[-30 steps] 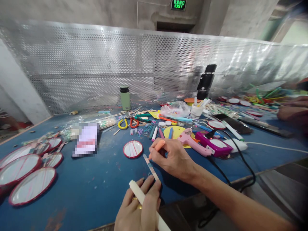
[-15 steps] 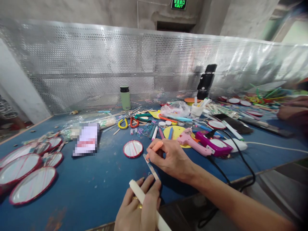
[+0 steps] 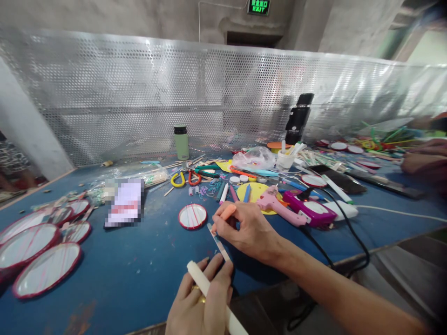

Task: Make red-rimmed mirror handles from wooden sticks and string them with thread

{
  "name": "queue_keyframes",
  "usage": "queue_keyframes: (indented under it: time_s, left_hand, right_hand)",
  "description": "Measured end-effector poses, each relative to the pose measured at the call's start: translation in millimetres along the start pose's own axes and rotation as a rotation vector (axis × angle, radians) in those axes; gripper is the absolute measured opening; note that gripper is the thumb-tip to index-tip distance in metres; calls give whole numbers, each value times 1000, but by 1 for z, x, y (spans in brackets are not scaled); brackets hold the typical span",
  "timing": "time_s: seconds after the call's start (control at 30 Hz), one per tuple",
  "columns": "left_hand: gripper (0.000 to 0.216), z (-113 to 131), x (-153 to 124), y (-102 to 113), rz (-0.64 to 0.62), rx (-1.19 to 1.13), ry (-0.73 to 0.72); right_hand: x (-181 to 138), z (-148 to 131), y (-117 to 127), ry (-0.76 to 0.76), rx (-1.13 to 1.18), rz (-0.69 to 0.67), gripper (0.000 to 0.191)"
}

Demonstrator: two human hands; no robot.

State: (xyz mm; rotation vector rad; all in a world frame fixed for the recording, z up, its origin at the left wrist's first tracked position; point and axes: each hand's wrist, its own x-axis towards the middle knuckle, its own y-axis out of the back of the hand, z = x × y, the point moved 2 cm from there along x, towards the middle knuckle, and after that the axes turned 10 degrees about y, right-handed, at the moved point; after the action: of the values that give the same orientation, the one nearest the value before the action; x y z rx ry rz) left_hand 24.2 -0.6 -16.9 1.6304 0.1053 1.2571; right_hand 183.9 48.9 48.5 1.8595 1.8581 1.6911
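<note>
Right hand (image 3: 249, 228) lowered marker (image 3: 228, 212) onto stick (image 3: 219, 242) near edge (image 3: 377, 245).

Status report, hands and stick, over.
Right hand shut on orange marker, tip at stick. Left hand pins stick, grips white pen. Round disc close beyond, apart.

A blue table (image 3: 139, 260) is covered with craft clutter. Red-rimmed round discs (image 3: 47, 269) are laid at its left, a thin stick (image 3: 219, 242) near the front edge, and a pink glue gun (image 3: 279, 203), scissors (image 3: 178, 179) and a green flask (image 3: 181, 143) farther back.
</note>
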Motion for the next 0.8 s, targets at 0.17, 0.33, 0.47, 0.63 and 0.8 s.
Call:
queue_keyframes:
  time_s: [0.17,0.33,0.47,0.63,0.8]
  left_hand:
    - [39,1,2,2,5,4,-1]
    - [41,3,4,2,6,16,-25]
    - [40,0,2,1,9,32,-30]
    - [34,-2,2,2,35,25,-41]
    - [36,-1,3,1,53,14,-47]
  right_hand:
    - [-1,1,2,-3,-25,35,20]
    - [-2,0,2,-11,-20,42,21]
    - [-2,0,2,-5,-11,44,21]
    - [-1,2,2,5,-21,57,21]
    - [0,-1,1,27,5,37,21]
